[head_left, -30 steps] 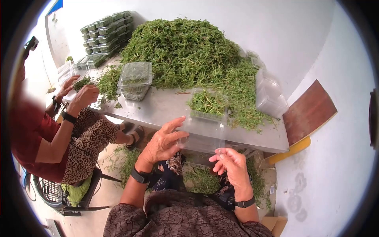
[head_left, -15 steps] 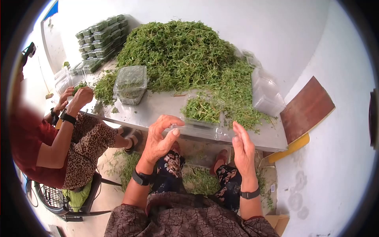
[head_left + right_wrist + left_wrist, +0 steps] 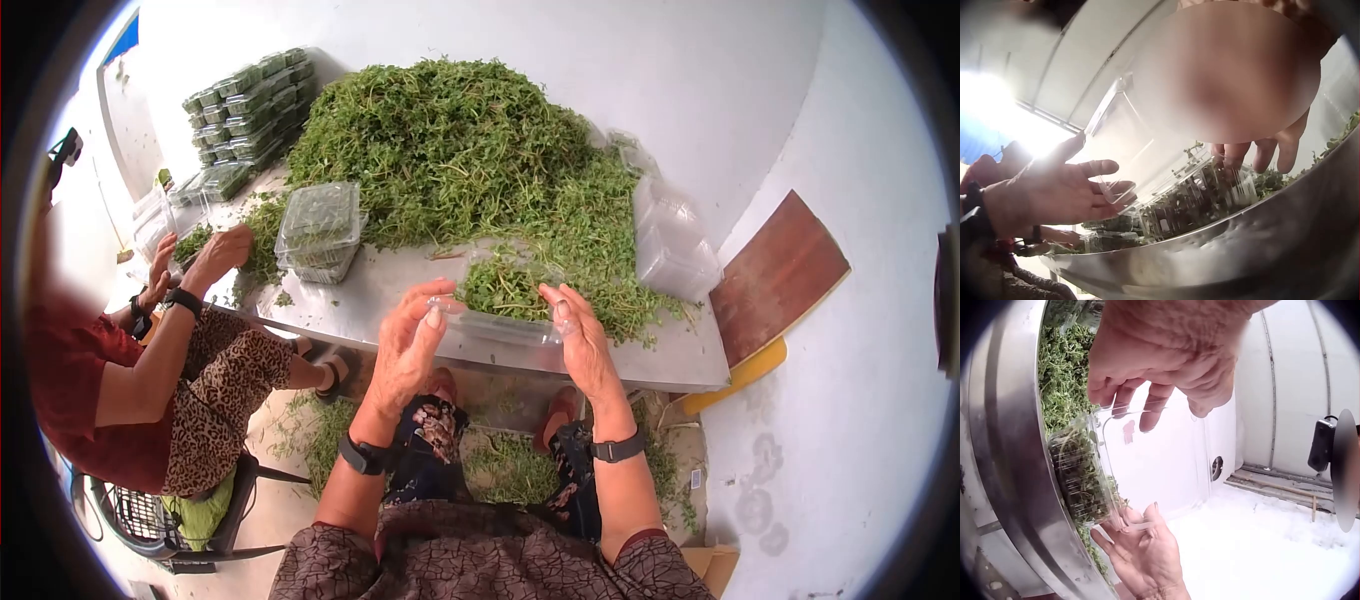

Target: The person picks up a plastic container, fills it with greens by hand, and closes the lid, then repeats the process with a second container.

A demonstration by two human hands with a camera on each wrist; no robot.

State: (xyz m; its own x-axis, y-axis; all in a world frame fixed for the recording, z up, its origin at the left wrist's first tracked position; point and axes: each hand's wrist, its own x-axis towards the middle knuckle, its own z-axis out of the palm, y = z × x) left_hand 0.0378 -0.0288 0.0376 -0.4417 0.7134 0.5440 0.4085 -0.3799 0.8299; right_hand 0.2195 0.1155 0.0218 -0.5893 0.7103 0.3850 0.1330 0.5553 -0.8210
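Note:
A clear plastic clamshell box filled with leafy green stems sits near the table's front edge. Its hinged lid is raised on the side nearest me. My left hand is at the lid's left side, with fairly straight fingers and the thumb apart from them. At the opposite side is my right hand, its thumb by the lid's edge and its fingers reaching along the tray. In the left wrist view, the right palm faces the camera below the box. Lid plastic overlaps the fingertips in the head view.
A large heap of greens covers the table's back. Filled boxes are stacked at the back left; another closed box stands nearer. Nested empty boxes stand right. Another person sits at left, handling greens.
The lid has swung from lying toward me to a raised position. My right hand, spread away from the lid half a second ago, has moved left to its side.

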